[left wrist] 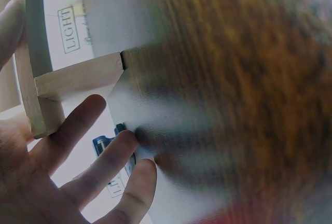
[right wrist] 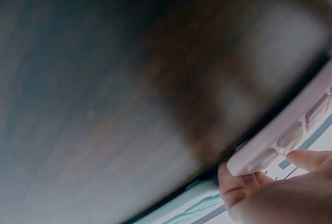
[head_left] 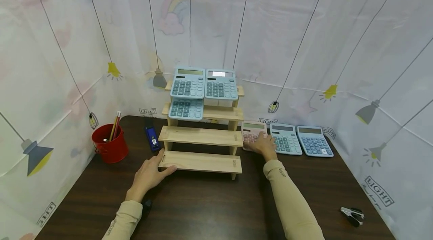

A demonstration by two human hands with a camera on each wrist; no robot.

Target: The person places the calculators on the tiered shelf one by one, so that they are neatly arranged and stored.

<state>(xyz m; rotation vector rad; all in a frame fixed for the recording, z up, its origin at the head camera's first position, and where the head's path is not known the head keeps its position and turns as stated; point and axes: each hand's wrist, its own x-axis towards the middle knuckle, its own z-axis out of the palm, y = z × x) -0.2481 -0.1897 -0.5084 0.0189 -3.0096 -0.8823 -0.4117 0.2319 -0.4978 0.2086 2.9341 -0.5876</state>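
A wooden tiered stand [head_left: 203,161] is in the middle of the table. My left hand [head_left: 149,175] rests at the left end of its lowest step, thumb over the front edge. The left wrist view shows that hand's fingers [left wrist: 111,159] spread and fairly straight beside the wood. To the right of the stand lies a pink calculator [head_left: 250,131]. My right hand [head_left: 264,146] grips its right edge, thumb on top and fingers curled at the side, as the right wrist view shows. Light blue calculators [head_left: 187,82] sit on the top two steps.
Right of the pink calculator lie a pale teal calculator [head_left: 285,140] and a blue calculator [head_left: 314,141]. A red bucket [head_left: 111,149] with pencils stands left, near a blue stapler [head_left: 153,138]. At the front right is a black-and-silver staple remover [head_left: 353,215]. Printed curtains surround the dark table.
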